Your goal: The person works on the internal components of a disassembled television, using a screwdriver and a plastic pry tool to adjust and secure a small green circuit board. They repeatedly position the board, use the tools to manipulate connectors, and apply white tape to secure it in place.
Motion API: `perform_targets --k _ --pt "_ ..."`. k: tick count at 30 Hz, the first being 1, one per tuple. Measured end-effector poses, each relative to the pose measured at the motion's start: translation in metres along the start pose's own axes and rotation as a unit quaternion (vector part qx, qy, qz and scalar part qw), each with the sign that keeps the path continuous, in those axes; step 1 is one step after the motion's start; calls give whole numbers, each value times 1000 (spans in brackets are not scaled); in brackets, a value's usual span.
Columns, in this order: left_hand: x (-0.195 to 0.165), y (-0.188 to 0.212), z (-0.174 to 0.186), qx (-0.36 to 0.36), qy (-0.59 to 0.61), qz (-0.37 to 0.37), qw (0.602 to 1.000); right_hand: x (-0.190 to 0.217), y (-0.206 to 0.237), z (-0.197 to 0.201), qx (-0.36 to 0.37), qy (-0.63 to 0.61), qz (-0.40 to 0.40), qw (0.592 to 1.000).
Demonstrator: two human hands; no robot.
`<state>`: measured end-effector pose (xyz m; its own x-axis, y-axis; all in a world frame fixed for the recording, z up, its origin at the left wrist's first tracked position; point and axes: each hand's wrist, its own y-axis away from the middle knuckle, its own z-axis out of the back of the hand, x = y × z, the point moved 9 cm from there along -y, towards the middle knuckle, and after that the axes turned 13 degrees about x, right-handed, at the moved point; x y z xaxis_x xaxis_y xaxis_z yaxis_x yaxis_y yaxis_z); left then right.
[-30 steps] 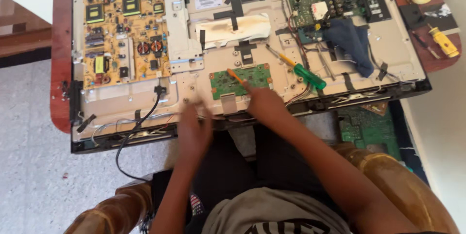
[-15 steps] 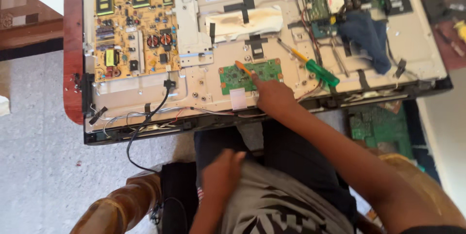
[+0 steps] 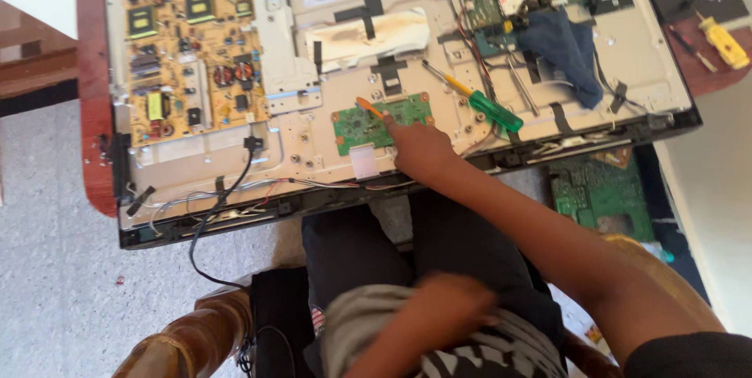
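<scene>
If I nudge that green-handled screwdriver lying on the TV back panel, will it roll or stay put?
The green-handled screwdriver has a rounded handle and lies flat on the metal back panel, so it probably rolls sideways. Nearby cables might stop it. It looks stiff and light.

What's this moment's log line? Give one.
right hand: on small green board | left hand: blurred, at shirt | green screwdriver: beside board

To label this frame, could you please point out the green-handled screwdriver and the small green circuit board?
green-handled screwdriver [image 3: 495, 111]: head view, middle of its green handle.
small green circuit board [image 3: 362, 126]: head view, bare left part.
</scene>
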<state>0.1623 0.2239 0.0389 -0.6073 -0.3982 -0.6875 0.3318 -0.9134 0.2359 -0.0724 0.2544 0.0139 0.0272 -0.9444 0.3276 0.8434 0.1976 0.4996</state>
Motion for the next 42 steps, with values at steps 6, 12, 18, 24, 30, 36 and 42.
perform_targets --k 6,12,18,24,30,36,42 --pt "-6 -82 16 -184 -49 -84 978 -5 -14 24 -65 17 -27 997" --pt "47 7 81 -276 -33 -68 958 -21 29 -9 -38 36 -48 997" --pt "183 105 191 -403 -32 106 908 -45 59 0 -64 -17 -157 985" --pt "240 65 207 -221 -80 215 948 -71 53 -9 -23 -30 -188 981" --pt "241 56 196 -255 -73 210 941 -79 56 -15 -46 19 -173 984" --pt "239 60 202 -284 -36 188 940 -70 92 -51 -9 -19 -198 980" --pt "228 63 204 -275 -31 203 939 -72 66 -19 -72 -16 -167 983"
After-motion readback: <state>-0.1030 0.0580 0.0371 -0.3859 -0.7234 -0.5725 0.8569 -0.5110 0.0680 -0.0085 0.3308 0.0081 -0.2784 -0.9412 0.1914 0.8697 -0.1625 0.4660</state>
